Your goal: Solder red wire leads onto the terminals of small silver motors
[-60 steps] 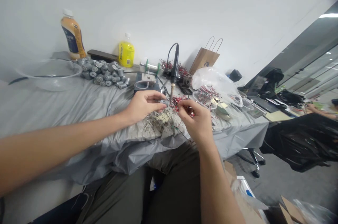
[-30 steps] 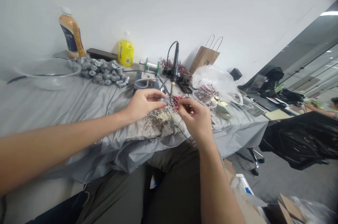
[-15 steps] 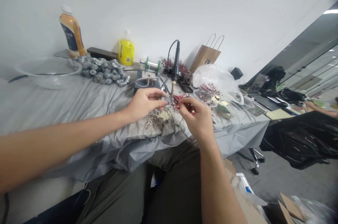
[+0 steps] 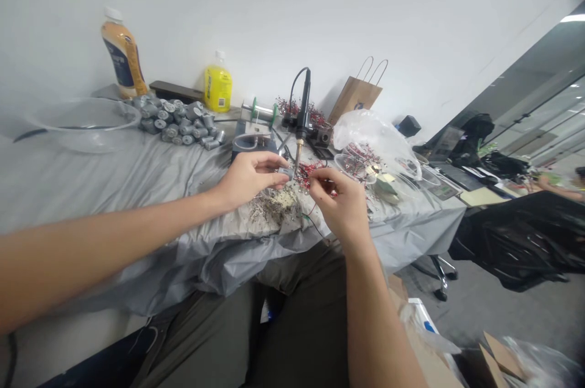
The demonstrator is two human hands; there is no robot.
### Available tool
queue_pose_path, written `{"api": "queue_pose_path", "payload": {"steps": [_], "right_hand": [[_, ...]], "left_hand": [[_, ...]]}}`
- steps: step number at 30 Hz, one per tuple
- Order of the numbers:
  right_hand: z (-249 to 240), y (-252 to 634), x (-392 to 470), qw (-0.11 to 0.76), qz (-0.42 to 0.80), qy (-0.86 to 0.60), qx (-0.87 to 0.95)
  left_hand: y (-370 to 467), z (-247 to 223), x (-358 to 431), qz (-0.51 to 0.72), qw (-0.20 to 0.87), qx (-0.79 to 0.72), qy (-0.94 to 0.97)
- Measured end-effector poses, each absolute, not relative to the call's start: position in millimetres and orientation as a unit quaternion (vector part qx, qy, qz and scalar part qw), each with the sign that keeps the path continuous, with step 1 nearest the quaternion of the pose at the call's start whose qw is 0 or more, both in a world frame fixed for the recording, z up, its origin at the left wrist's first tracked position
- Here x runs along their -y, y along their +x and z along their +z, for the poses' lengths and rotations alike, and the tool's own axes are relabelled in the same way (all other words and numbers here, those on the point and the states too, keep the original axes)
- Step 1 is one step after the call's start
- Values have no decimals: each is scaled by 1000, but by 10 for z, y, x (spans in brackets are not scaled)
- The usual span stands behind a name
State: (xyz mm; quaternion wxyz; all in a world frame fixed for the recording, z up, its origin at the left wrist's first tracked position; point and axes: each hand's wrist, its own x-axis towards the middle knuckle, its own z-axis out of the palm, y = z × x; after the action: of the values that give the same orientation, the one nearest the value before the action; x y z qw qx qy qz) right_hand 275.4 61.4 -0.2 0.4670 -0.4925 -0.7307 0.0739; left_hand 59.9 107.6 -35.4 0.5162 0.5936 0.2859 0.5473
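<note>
Between the thumb and fingers of my left hand (image 4: 251, 179) is a small grey metal motor (image 4: 287, 173). Its end lies close to the tip of a soldering iron (image 4: 300, 126), which hangs tip down in a stand; I cannot tell whether they touch. My right hand (image 4: 340, 198) is pinched just right of the tip, and a thin wire (image 4: 315, 211) runs below its fingers. What the pinch holds is too small to make out. Behind the fingers lies a heap of red and black wired parts (image 4: 309, 173). Dark scraps and yellowish crumbs (image 4: 276, 205) litter the sheet under my hands.
Many grey motors (image 4: 183, 123) are piled at the left beside a clear plastic bowl (image 4: 85, 143). A solder spool (image 4: 260, 111) stands behind my left hand. Farther back are a yellow bottle (image 4: 218, 86), an orange bottle (image 4: 122, 59) and a paper bag (image 4: 355, 98). A plastic bag (image 4: 372, 135) lies right.
Both hands stay almost in place by the iron tip. The motor in my left hand shows slightly more clearly; the view has shifted a little.
</note>
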Motion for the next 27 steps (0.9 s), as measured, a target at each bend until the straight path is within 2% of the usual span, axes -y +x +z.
{"api": "queue_pose_path", "payload": {"steps": [27], "right_hand": [[-3, 2761, -611, 469, 78, -483, 735]], "left_hand": [[602, -326, -1064, 550, 518, -282, 592]]}}
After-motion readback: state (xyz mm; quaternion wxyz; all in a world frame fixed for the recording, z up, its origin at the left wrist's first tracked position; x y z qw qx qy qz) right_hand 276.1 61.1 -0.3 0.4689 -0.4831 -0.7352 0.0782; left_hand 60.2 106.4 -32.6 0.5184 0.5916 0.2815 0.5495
